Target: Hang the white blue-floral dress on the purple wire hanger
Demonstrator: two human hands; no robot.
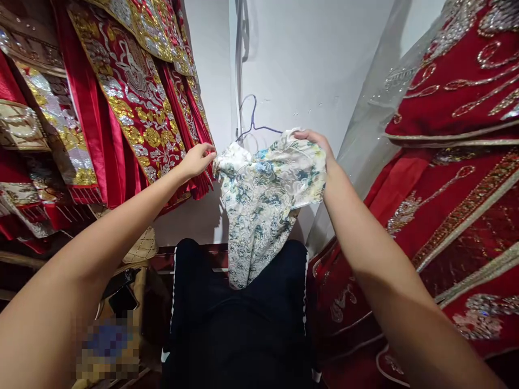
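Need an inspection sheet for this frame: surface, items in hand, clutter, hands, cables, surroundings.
Surface: nothing seen; the garment is held up before a white wall.
Job's things: floral dress, white with blue and yellow print, on a wire hanger.
Clutter: woven basket low left; dark garment below the dress.
Grippers: left hand pinches one shoulder of the dress; right hand grips the other.
Cables: thin cord runs down the wall.
Surroundings: red embroidered robes hang left and right.

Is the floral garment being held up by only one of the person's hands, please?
No, the left hand grips one shoulder of the floral garment and the right hand grips the other.
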